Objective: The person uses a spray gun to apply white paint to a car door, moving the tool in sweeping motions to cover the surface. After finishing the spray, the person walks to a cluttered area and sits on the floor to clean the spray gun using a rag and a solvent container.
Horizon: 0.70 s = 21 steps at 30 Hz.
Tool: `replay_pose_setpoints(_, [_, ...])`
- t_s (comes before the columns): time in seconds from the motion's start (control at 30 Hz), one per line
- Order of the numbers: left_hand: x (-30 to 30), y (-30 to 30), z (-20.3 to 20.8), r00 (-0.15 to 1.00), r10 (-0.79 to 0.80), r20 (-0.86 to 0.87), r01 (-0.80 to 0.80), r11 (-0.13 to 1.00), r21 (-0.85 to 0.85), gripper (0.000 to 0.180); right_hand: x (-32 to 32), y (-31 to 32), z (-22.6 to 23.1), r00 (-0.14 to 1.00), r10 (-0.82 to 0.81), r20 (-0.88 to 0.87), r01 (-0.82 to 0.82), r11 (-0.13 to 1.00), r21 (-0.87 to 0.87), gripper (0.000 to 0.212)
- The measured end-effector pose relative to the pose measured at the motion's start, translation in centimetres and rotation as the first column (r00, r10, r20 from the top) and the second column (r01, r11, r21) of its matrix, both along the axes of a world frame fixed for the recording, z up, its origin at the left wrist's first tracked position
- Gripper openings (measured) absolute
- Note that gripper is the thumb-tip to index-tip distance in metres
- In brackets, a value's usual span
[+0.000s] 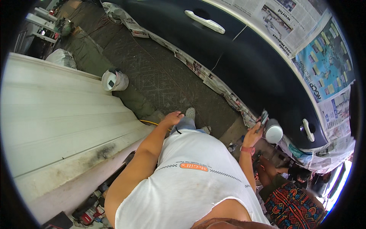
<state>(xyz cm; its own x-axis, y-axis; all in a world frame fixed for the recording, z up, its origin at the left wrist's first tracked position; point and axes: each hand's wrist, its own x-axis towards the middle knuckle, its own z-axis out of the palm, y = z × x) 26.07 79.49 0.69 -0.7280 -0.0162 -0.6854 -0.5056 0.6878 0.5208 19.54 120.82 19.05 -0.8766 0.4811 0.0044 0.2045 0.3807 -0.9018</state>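
My right hand (253,136), with a red band at its wrist, is closed around a paint spray gun (264,117). The gun's cup with a round whitish lid (274,134) sits beside the hand, close to the dark side of a car (244,65). That car side has white door handles (205,21) and newspaper (301,26) covering its windows and lower edge. Near my thigh hangs my left hand (173,118), its fingers loosely bent and apart, with nothing visible in it.
A white ribbed wall panel (68,114) stands along my left. Ahead on the dark grated floor (152,72) is a white bucket (115,81), with a thin cord crossing nearby. Behind at right, another person in a patterned garment (293,202) is close by. Tools lie at lower left.
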Motion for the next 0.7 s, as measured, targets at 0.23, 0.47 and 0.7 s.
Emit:
replay_pose_setpoints(0.23, [-5.2,13.2,12.9,0.939,-0.284,-0.196,0.340,0.860,0.380,0.074,3.6,-2.6,-2.1,0.897,0.437,0.067,-0.439,0.866,0.240,0.073])
replay_pose_setpoints(0.47, [-5.5,14.2,18.3,0.984,-0.180,0.017,0.138,0.810,0.570,0.105,2.0,-9.6,-2.9,0.616,0.780,0.114,-0.782,0.587,0.211,0.050])
replay_pose_setpoints(0.7, [-4.7,7.5,13.3,0.976,0.217,-0.009,-0.112,0.539,0.835,0.095,-1.7,-17.6,-1.7,0.452,0.890,0.060,-0.891,0.447,0.086,0.050])
